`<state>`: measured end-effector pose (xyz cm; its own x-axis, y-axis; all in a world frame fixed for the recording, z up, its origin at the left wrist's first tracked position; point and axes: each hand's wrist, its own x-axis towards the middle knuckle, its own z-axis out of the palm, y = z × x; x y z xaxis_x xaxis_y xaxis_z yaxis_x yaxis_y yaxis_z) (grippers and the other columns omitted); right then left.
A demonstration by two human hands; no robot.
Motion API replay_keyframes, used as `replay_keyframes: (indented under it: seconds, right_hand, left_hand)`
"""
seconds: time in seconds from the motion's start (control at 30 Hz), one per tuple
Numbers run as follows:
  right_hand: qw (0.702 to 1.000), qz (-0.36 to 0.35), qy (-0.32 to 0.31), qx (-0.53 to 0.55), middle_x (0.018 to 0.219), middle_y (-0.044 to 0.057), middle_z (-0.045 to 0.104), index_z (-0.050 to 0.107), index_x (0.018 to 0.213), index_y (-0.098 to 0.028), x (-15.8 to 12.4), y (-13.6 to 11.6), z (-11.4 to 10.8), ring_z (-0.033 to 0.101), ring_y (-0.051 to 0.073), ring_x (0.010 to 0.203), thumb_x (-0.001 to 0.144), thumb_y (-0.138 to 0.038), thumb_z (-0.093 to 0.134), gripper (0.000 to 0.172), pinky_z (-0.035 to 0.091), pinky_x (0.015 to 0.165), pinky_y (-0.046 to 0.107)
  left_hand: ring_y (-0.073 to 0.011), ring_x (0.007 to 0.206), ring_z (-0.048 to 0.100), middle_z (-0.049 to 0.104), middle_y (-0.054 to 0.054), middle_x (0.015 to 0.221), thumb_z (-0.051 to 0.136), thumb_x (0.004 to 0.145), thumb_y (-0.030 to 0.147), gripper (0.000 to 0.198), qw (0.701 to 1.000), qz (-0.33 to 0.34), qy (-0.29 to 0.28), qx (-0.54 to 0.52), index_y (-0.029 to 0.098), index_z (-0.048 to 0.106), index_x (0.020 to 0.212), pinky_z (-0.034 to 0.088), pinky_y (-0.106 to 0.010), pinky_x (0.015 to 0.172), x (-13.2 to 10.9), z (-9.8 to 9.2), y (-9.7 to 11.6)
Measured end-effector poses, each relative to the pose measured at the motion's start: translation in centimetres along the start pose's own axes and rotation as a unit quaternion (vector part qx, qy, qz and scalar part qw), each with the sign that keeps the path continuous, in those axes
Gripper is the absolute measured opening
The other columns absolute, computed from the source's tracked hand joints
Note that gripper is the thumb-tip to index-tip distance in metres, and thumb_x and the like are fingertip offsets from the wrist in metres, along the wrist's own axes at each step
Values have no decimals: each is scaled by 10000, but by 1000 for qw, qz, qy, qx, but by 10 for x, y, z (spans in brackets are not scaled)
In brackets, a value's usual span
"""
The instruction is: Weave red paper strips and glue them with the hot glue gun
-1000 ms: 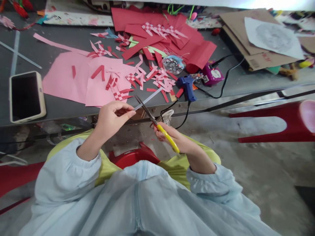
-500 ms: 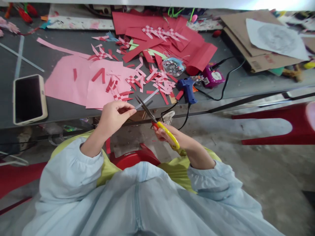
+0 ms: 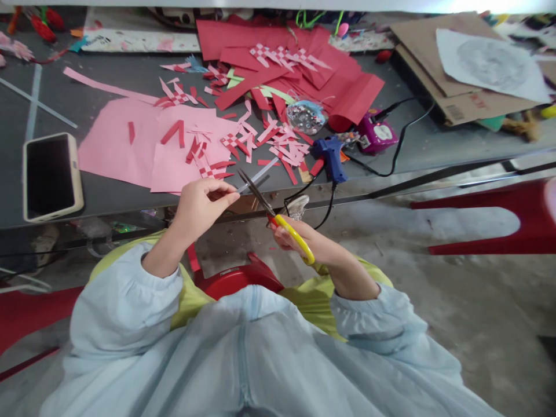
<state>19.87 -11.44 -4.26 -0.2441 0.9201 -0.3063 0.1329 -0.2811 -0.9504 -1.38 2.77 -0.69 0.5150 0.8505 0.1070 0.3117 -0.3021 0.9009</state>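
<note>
My left hand (image 3: 203, 207) pinches one end of a thin, pale translucent strip (image 3: 263, 171) at the table's front edge. The strip slants up and to the right over the tabletop. My right hand (image 3: 295, 236) grips scissors with yellow and red handles (image 3: 297, 238). Their blades point up and left and cross the strip close to my left fingertips. Just beyond lie pink and red paper cuttings (image 3: 289, 145) and woven red-and-pink pieces. Pink sheets (image 3: 125, 142) lie behind my left hand.
A phone (image 3: 51, 176) lies at the left on the dark table (image 3: 130, 200). To the right are a blue glue gun (image 3: 332, 159) with a cable, a purple box (image 3: 377, 133) and cardboard (image 3: 464, 107). Red paper (image 3: 343, 81) is piled at the back. Red stools (image 3: 490, 202) stand below.
</note>
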Motion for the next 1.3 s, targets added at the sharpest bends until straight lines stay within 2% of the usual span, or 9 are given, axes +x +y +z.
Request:
replay_keyframes:
  seconds: [0.67,1.1,1.3]
  right_hand:
    - [999,24,16,-39,641,-52,381,428,843,-221,-2,-6,2,348,95,557,917,-659,438,444,304,503,260]
    - [1000,13,-28,-1,723,-41,333,479,951,-202,-12,-11,-4,297,87,597,945,-581,459,380,255,484,241]
    - [999,34,-11,16,730,-40,343,464,910,-216,-11,-20,-1,308,93,603,877,-660,510,448,295,529,261]
  left_hand:
    - [-132,672,651,759,-6,752,715,762,260,95,1000,-7,-3,10,186,768,791,502,-249,666,-2,-2,2]
    - [-150,726,649,754,-26,806,714,772,324,139,997,47,-32,46,205,779,801,500,-259,684,2,-12,-8]
    - [-140,704,647,750,-20,787,730,768,290,106,998,47,-30,35,200,780,797,492,-249,665,0,-14,-2]
